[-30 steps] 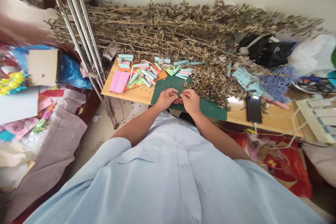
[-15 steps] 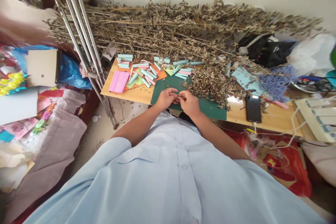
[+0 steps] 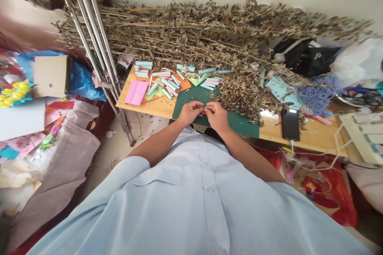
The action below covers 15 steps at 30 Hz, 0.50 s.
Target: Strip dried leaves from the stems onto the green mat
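Green mat (image 3: 239,122) below fingers (image 3: 200,107) pinching sideways strip (image 3: 205,109)

1. Carrier: you have a light wood tabletop (image 3: 155,108), seen from its near edge.
2. Left end: you'll find a pink paper sheet (image 3: 136,92) close to the near left corner.
3. Just right of it: an orange paper sheet (image 3: 181,84) lies under scattered pale blue paper rolls (image 3: 164,83) and pink paper rolls (image 3: 164,75).
4. Centre: your dark green mat (image 3: 241,124) reaches the near edge.
5. Far edge: dried leafy branches (image 3: 243,95) pile along it and spill onto the mat.
6. Right of the mat: a black smartphone (image 3: 291,124) sits near the near edge, its white cable (image 3: 291,146) running over that edge.
7. Far right: a pale blue paper sheet (image 3: 280,91) lies beside a purple yarn tangle (image 3: 318,99); a pink strip (image 3: 317,119) lies just nearer you.
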### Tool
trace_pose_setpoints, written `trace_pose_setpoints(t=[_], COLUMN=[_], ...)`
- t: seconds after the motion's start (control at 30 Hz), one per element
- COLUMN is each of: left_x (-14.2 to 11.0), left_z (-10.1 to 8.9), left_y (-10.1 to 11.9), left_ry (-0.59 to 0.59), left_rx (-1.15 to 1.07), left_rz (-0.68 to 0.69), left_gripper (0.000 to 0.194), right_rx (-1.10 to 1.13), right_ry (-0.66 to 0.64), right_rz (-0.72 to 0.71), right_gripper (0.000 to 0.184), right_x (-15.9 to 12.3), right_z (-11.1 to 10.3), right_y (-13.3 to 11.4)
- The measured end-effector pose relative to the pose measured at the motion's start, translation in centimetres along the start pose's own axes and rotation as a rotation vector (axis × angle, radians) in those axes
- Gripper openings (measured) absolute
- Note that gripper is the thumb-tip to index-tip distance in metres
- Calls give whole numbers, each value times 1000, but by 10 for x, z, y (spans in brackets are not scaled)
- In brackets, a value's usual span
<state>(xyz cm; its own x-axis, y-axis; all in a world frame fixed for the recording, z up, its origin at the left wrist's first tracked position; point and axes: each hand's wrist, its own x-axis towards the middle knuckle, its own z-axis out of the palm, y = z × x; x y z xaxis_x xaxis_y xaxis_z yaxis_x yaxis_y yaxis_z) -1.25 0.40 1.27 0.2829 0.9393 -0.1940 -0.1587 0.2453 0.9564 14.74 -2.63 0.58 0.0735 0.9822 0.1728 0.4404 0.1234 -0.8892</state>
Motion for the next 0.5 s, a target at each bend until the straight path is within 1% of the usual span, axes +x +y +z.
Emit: trace_pose_setpoints(t=[0.13, 0.37, 0.43, 0.5], left_x=[0, 0, 0, 0], left_z=[0, 3, 2, 1], left_y=[0, 4, 6, 7], left_ry=[0, 8, 10, 13], left_rx=[1, 37, 38, 23], left_rz=[-7, -18, -18, -33], left_gripper=[21, 19, 20, 21], right_rx=[-140, -393, -382, -230], right_ry=[-22, -64, -64, -41], right_rz=[-89, -165, -154, -66], right_gripper=[23, 17, 14, 12], right_x=[1, -2, -2, 0], right_z=[-3, -5, -3, 0], right_y=[-5, -18, -19, -17])
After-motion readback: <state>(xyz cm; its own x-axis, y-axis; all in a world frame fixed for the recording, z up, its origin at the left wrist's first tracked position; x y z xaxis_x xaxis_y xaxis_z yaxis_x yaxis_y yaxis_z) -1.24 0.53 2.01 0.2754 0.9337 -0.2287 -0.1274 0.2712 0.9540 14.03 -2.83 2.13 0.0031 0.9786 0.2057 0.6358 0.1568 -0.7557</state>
